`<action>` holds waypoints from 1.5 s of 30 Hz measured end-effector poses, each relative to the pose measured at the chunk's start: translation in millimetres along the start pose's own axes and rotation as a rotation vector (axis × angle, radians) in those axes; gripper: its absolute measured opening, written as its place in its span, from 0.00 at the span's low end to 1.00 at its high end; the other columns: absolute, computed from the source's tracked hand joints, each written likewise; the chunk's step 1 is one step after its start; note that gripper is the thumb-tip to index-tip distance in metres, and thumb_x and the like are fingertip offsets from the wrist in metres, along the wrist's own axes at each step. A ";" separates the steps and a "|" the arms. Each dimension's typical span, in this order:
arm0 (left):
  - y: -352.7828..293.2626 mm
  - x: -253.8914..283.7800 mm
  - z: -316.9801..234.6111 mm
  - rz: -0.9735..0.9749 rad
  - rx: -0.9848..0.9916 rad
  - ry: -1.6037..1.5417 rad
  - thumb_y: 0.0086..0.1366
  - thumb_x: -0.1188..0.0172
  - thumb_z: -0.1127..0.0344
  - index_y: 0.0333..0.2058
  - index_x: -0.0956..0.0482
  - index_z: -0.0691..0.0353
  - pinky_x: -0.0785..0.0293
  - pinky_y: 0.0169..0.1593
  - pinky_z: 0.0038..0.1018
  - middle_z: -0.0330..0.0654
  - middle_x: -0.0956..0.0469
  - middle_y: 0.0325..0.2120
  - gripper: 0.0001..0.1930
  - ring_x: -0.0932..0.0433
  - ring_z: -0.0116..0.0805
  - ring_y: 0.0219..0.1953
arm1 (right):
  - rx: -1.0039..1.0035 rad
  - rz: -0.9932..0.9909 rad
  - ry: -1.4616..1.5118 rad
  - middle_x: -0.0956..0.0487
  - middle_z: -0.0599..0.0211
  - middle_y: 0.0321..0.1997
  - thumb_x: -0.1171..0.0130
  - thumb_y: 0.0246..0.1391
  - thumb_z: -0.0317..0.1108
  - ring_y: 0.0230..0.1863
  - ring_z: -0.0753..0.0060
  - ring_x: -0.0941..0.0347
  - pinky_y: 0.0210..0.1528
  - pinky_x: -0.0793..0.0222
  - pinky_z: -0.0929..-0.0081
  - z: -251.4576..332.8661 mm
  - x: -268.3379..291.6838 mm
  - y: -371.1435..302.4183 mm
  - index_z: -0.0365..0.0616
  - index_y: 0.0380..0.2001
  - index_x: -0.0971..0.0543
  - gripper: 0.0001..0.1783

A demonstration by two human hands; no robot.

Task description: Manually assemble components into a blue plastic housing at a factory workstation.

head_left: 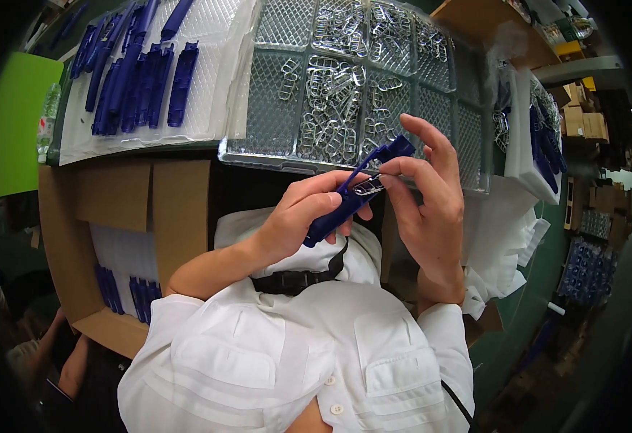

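Observation:
My left hand (pixel 294 213) is wrapped round a long dark-blue plastic housing (pixel 332 221), held at a slant in front of my body. A narrow blue arm runs along the housing's upper part. Thumb and index finger of my right hand (pixel 435 206) pinch a small shiny metal clip (pixel 368 187) against the housing; the other right fingers stand raised. The fingers partly hide where clip and housing meet. Just beyond my hands lies a clear compartment tray (pixel 265 153), with loose wire-like metal clips (pixel 330 108) in several compartments.
Blue housings (pixel 139 86) lie on a white textured sheet (pixel 211 94) at the far left. An open cardboard box (pixel 124 332) below it holds more. At right are a foam-lined stack with blue parts (pixel 545 155) and white wrapping (pixel 500 238). Another person's arms (pixel 75 368) show at lower left.

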State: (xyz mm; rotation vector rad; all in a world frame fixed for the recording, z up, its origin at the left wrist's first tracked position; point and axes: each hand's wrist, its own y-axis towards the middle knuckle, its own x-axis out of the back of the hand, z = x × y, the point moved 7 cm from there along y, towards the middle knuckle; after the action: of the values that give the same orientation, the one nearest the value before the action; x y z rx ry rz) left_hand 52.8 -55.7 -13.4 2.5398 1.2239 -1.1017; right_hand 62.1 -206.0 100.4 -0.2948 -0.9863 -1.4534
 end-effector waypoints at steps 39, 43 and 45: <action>5.2 25.7 -10.1 -0.212 -0.291 0.775 0.70 0.36 0.69 0.47 0.18 0.66 0.24 0.33 0.26 0.42 0.17 0.26 0.11 0.20 0.27 0.26 | -0.324 0.070 0.300 0.18 0.59 0.38 0.31 0.55 0.20 0.37 0.66 0.17 0.40 0.20 0.71 -49.6 -58.4 -11.5 0.38 0.46 0.27 0.18; -16.0 23.5 -18.3 0.063 -0.088 0.280 0.72 0.38 0.66 0.66 0.27 0.70 0.24 0.49 0.27 0.45 0.17 0.44 0.26 0.19 0.32 0.42 | -0.045 -0.181 0.808 0.21 0.51 0.50 0.37 0.51 0.09 0.51 0.64 0.22 0.53 0.22 0.69 -65.1 -34.8 -31.9 0.40 0.49 0.28 0.24; -24.6 12.9 -44.4 0.057 -0.451 0.774 0.69 0.36 0.70 0.64 0.25 0.69 0.22 0.52 0.30 0.49 0.17 0.46 0.26 0.17 0.36 0.44 | 0.056 -0.195 0.691 0.20 0.49 0.50 0.33 0.50 0.11 0.50 0.62 0.20 0.51 0.21 0.69 -52.3 -23.3 -33.9 0.41 0.46 0.27 0.23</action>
State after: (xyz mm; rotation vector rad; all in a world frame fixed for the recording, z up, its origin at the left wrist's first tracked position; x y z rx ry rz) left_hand 65.4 -13.9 15.4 2.6394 1.3102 0.2244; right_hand 55.2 -232.5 39.7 0.3421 -0.4936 -1.5403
